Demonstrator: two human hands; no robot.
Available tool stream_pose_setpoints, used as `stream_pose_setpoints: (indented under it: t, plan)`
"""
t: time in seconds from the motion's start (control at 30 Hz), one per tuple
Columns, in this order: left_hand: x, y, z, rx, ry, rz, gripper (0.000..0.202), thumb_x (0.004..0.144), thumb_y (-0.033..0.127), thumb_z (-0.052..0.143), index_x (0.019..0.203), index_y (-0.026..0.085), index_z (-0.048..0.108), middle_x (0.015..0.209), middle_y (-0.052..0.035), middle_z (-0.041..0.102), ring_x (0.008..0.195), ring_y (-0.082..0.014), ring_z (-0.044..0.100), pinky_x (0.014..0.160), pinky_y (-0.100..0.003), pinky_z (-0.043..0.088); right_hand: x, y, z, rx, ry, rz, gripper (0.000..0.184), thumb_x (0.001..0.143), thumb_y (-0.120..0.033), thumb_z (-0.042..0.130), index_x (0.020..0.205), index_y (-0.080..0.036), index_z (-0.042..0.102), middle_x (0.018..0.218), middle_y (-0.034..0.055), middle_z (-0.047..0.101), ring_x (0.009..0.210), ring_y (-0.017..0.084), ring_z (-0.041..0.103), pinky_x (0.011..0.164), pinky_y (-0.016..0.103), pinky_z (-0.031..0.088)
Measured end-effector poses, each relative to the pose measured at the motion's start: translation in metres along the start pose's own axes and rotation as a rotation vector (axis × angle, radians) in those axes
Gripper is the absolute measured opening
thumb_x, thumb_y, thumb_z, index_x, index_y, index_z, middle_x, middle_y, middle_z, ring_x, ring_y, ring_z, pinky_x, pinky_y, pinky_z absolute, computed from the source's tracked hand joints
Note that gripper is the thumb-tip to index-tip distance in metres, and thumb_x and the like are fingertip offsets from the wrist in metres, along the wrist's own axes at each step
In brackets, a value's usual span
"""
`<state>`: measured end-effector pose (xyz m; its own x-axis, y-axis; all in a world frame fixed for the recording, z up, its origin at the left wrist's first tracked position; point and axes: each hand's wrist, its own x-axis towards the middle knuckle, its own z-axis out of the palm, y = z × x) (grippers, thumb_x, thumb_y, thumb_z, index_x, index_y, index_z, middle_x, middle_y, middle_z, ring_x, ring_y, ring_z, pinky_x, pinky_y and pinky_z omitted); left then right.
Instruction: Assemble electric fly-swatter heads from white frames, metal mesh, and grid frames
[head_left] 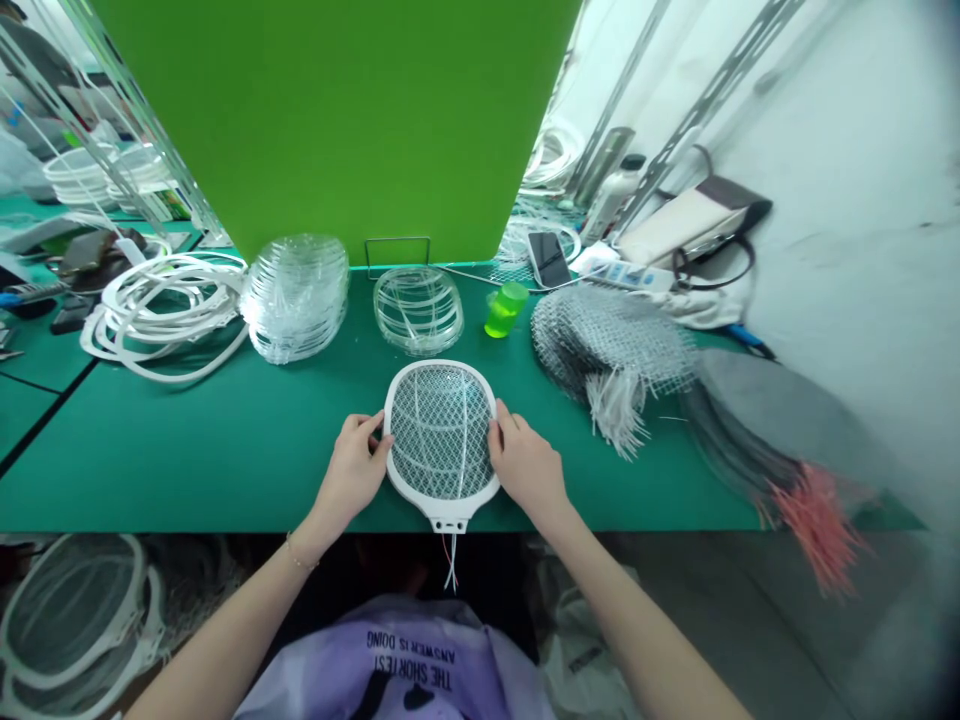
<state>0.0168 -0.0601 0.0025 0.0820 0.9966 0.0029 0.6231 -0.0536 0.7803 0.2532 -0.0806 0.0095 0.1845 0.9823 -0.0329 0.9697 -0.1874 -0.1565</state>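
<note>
A white mosquito swatter head with metal mesh lies at the table's front edge, its short neck towards me. Thin red and white wires hang from the neck over the edge. My left hand pinches the left rim between thumb and fingers. On the opposite rim my right hand is closed, its thumb on the frame and its fingers partly hidden beyond the edge. Just behind the head sits a small stack of clear plastic grids, with a bright green cup-like container to its right.
Coiled white frame rings and a tall stack of clear grids stand at left. Right are mesh sheets with white wires, grey mesh with red wires, and a phone. A green panel rises behind.
</note>
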Motion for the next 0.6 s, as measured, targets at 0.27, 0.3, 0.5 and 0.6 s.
stream_pose_setpoints:
  t: [0.27, 0.3, 0.5, 0.6]
  plan:
    - [-0.006, 0.038, 0.028, 0.454, -0.140, 0.457, 0.053, 0.105, 0.034, 0.032, 0.156, 0.022, 0.029, 0.164, -0.0062, 0.028, 0.152, -0.0290, 0.016, 0.122, -0.055, 0.019, 0.003, -0.003, 0.009, -0.089, 0.070, -0.055, 0.051, 0.103, -0.026, 0.024, 0.145, -0.009, 0.047, 0.113, 0.0196, 0.065, 0.101, 0.028, 0.063, 0.061, 0.031, 0.051]
    - [-0.005, 0.038, 0.032, 0.505, -0.204, 0.495, 0.056, 0.105, 0.042, 0.033, 0.157, 0.022, 0.028, 0.164, -0.0042, 0.026, 0.153, -0.0289, 0.015, 0.122, -0.054, 0.019, 0.004, -0.002, 0.010, -0.085, 0.090, -0.073, 0.051, 0.103, -0.025, 0.024, 0.145, -0.008, 0.048, 0.114, 0.0208, 0.065, 0.102, 0.030, 0.063, 0.066, 0.034, 0.053]
    - [0.003, 0.030, 0.039, 0.615, -0.274, 0.498, 0.061, 0.104, 0.049, 0.031, 0.158, 0.021, 0.024, 0.165, -0.0014, 0.017, 0.153, -0.0278, 0.014, 0.122, -0.049, 0.023, -0.010, -0.007, 0.019, 0.095, 0.266, -0.304, 0.065, 0.104, -0.043, 0.025, 0.161, -0.016, 0.009, 0.161, 0.0157, 0.030, 0.148, 0.033, 0.026, 0.112, 0.052, 0.035]
    - [0.001, 0.030, 0.038, 0.625, -0.281, 0.503, 0.060, 0.104, 0.043, 0.034, 0.158, 0.019, 0.025, 0.165, -0.0032, 0.016, 0.153, -0.0283, 0.015, 0.121, -0.048, 0.023, -0.022, -0.014, 0.027, 0.110, 0.194, -0.402, 0.070, 0.103, -0.047, 0.024, 0.157, -0.026, -0.015, 0.168, 0.0066, 0.007, 0.153, 0.031, 0.005, 0.117, 0.060, 0.022]
